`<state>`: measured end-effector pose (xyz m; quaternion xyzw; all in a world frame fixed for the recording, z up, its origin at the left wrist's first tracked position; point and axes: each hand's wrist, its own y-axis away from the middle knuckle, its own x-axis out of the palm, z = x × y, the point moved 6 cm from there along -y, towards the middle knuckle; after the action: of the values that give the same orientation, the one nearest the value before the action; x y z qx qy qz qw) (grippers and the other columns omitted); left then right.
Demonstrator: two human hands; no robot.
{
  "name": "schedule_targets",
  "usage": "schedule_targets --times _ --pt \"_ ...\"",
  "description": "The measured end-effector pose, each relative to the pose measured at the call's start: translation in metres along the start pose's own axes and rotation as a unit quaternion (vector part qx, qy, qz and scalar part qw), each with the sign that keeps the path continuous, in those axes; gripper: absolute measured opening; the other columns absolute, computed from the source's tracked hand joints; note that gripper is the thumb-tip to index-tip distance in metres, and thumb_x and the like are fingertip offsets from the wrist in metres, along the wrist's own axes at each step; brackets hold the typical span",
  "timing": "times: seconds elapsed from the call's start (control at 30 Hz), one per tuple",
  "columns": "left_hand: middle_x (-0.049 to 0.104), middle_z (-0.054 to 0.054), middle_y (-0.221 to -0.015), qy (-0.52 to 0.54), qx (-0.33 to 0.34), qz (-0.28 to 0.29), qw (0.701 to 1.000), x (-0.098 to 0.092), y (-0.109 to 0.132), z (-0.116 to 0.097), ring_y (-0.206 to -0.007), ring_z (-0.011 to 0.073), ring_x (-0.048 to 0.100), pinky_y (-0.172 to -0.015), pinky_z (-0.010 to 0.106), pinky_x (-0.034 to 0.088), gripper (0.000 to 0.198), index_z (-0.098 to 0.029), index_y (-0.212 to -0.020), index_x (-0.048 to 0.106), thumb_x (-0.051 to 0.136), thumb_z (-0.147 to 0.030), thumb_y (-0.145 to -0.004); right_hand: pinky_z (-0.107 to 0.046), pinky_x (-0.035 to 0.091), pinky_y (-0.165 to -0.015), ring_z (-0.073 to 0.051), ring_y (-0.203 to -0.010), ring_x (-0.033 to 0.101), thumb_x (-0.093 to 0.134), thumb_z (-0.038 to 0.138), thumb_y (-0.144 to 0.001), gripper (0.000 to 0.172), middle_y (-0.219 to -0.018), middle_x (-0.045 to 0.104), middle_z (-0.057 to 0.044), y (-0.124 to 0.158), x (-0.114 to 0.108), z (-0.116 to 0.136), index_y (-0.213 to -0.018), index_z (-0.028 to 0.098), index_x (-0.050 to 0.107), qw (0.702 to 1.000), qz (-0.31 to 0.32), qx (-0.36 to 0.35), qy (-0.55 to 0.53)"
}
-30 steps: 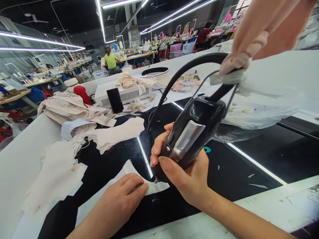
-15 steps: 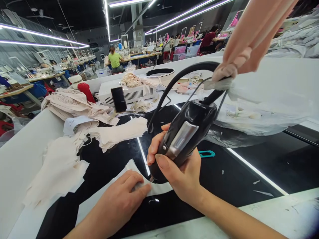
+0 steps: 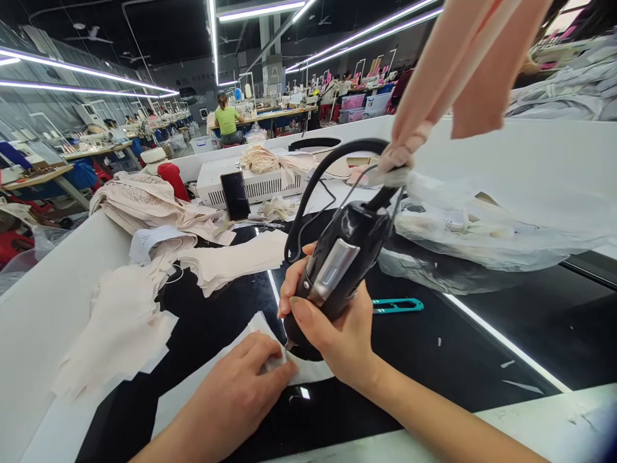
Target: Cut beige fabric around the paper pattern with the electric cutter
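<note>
At a black-topped worktable (image 3: 400, 360) in a sewing workshop, seen in the head view, a person's right hand (image 3: 344, 341) grips a handheld power tool (image 3: 369, 228), fingers and thumb wrapped around its lower body. The tool tilts over the near middle of the table, its narrow tip down by the edge of a white fabric piece (image 3: 315, 372); whether the two touch cannot be told. Its rounded casing is glossy black, with a long brushed-silver plate (image 3: 332, 273) on the near face and a small bright rivet below that.

The left hand (image 3: 241, 379) lies over the fabric piece, fingertips close to the tool's tip; whether it pinches the cloth or only presses it is unclear. The fabric is matte and smooth, running in a curved band toward the right hand, with a raised fold near the left fingers.

A thick black cable (image 3: 311, 193) arches from the tool's upper end, where a knotted strip of soft pink cloth (image 3: 434, 83) hangs. To the right lie teal snips (image 3: 400, 305) with a slotted handle and a crinkled, translucent plastic bag (image 3: 511, 251). Farther left are layered cream fabric cutouts (image 3: 236, 260), a dark phone (image 3: 235, 196) and a white metal box (image 3: 209, 183) with slotted vents.
</note>
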<state>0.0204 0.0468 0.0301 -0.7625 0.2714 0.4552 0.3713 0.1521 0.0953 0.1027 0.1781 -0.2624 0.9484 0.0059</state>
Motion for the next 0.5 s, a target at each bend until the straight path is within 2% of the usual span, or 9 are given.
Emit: schedule_targets --times 0.17,0.27,0.33,0.43,0.5 --pt "0.064 0.010 -0.110 -0.009 0.002 0.002 1.000 0.001 0.000 -0.001 -0.095 0.0214 0.064 -0.083 0.034 0.060 0.029 -0.020 -0.125 0.059 0.046 -0.010 -0.102 -0.028 0.056 -0.054 -0.013 -0.057 0.061 0.072 0.025 -0.083 0.029 -0.076 0.062 0.004 0.000 -0.002 -0.003 -0.103 0.025 0.050 1.000 0.002 -0.006 0.025" --pt "0.063 0.008 -0.110 0.012 -0.007 0.001 1.000 -0.003 -0.001 0.002 -0.097 0.0202 0.064 -0.085 0.032 0.059 0.027 -0.021 -0.126 0.059 0.047 -0.012 -0.103 -0.028 0.055 -0.054 -0.013 -0.056 0.061 0.076 0.030 -0.083 0.033 -0.076 0.063 0.004 -0.004 -0.010 -0.001 -0.102 0.026 0.050 0.999 -0.008 -0.008 0.037" --pt "0.063 0.007 -0.112 0.031 -0.021 -0.019 0.999 -0.009 -0.001 0.008 -0.099 0.0189 0.064 -0.088 0.030 0.057 0.024 -0.021 -0.123 0.059 0.047 -0.014 -0.104 -0.028 0.055 -0.055 -0.013 -0.057 0.061 0.080 0.035 -0.081 0.038 -0.076 0.063 0.005 -0.008 -0.018 0.003 -0.101 0.026 0.050 0.998 -0.020 -0.009 0.059" --pt "0.064 0.006 -0.107 -0.001 -0.087 -0.058 0.995 -0.019 -0.002 0.027 -0.098 0.0200 0.064 -0.087 0.033 0.055 0.016 -0.020 -0.111 0.060 0.045 -0.016 -0.105 -0.029 0.056 -0.058 -0.015 -0.061 0.064 0.083 0.046 -0.079 0.042 -0.078 0.064 0.004 -0.013 -0.031 0.012 -0.099 0.026 0.051 0.993 -0.022 -0.013 0.114" --pt "0.064 0.005 -0.101 -0.050 -0.160 -0.057 0.984 -0.022 -0.004 0.043 -0.093 0.0221 0.063 -0.083 0.036 0.054 0.011 -0.020 -0.103 0.059 0.049 -0.020 -0.105 -0.030 0.058 -0.062 -0.017 -0.067 0.065 0.079 0.052 -0.081 0.042 -0.084 0.066 0.001 -0.017 -0.042 0.018 -0.101 0.026 0.054 0.986 -0.016 -0.024 0.163"
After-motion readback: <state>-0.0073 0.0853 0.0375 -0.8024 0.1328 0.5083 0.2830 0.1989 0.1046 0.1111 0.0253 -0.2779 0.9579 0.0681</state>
